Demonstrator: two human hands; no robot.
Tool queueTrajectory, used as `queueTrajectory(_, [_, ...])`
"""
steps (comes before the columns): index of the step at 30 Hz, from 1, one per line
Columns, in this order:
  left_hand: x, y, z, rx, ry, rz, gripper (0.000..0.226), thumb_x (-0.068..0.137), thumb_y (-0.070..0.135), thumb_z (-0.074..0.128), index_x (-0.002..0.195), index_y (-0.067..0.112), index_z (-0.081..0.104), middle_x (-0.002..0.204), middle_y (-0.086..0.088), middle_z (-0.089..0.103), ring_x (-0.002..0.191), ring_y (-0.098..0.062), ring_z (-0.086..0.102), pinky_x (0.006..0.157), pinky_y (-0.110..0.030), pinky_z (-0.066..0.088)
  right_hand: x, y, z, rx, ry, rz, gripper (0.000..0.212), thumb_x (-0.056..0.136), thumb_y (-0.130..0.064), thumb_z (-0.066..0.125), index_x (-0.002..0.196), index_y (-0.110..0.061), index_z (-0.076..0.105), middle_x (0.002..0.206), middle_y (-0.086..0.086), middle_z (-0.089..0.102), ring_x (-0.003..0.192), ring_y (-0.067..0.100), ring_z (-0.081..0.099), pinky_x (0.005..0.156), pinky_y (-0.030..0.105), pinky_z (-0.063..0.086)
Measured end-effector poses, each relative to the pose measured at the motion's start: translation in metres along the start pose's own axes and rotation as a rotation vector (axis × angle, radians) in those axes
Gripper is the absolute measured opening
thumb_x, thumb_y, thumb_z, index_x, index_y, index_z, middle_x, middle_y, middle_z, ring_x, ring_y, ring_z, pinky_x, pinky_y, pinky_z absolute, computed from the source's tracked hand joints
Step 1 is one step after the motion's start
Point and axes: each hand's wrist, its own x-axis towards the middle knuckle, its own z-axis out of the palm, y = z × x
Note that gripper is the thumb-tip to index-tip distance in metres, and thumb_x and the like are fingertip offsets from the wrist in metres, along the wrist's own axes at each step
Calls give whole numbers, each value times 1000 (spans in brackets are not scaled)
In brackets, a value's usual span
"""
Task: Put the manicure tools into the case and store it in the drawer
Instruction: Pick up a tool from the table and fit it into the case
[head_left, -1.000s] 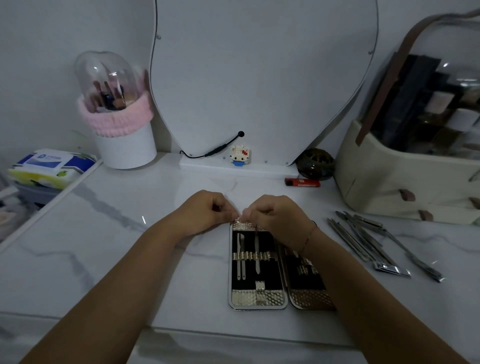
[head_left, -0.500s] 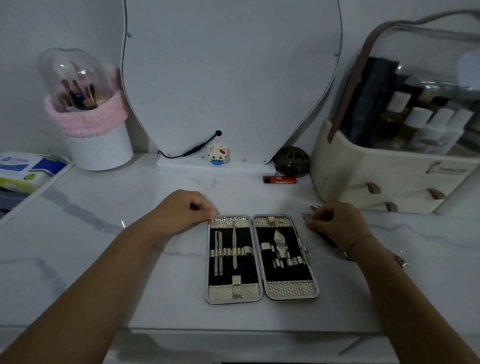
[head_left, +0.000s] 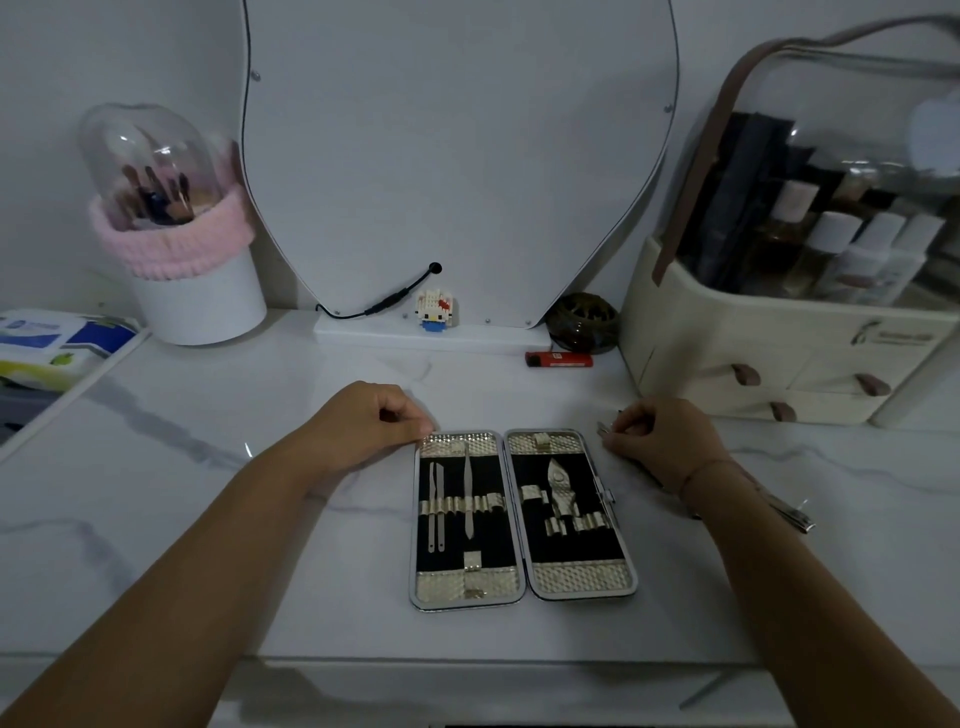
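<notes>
Open case between two hands on the marble table (head_left: 182, 415)

The left hand (head_left: 374, 421) lies at 10 o'clock of the case (head_left: 467, 582), its fingers curled in and the thumb touching the top left corner; nothing is seen inside it. The case lies open and flat, with three thin tools (head_left: 468, 493) in its left half and a nipper (head_left: 561, 488) in the right half. At 2 o'clock of the case the right hand (head_left: 660, 436) curls its fingers round the loose tools (head_left: 602, 427), one tip coming out at its 9 o'clock; a clipper (head_left: 797, 519) shows at its 4 o'clock, past the wrist
</notes>
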Motion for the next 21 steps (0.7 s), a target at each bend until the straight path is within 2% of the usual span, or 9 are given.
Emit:
queueTrajectory(10, [1, -2, -1, 19, 2, 6, 8, 78, 20, 76, 71, 24, 75, 78, 3, 71, 78, -11, 63, 79, -27, 46, 0, -4, -1, -22, -14, 19, 13, 74, -26, 72, 67, -20, 63, 70, -4, 58, 72, 15, 54, 69, 24, 38])
queueTrajectory(16, [1, -1, 0, 19, 8, 7, 6, 78, 20, 76, 73, 23, 75, 77, 4, 71, 78, -10, 63, 80, -27, 46, 0, -6, -6, -7, -74, 0, 22, 77, -25, 70, 59, -19, 60, 58, -11, 53, 58, 1, 47, 68, 24, 37])
queueTrajectory(21, [0, -1, 0, 16, 6, 2, 3, 78, 18, 75, 75, 19, 76, 78, 3, 72, 77, -8, 64, 79, -25, 47, 2, -5, -6, 10, -66, 7, 21, 75, -26, 72, 60, -22, 57, 62, -11, 53, 61, 5, 49, 65, 23, 37])
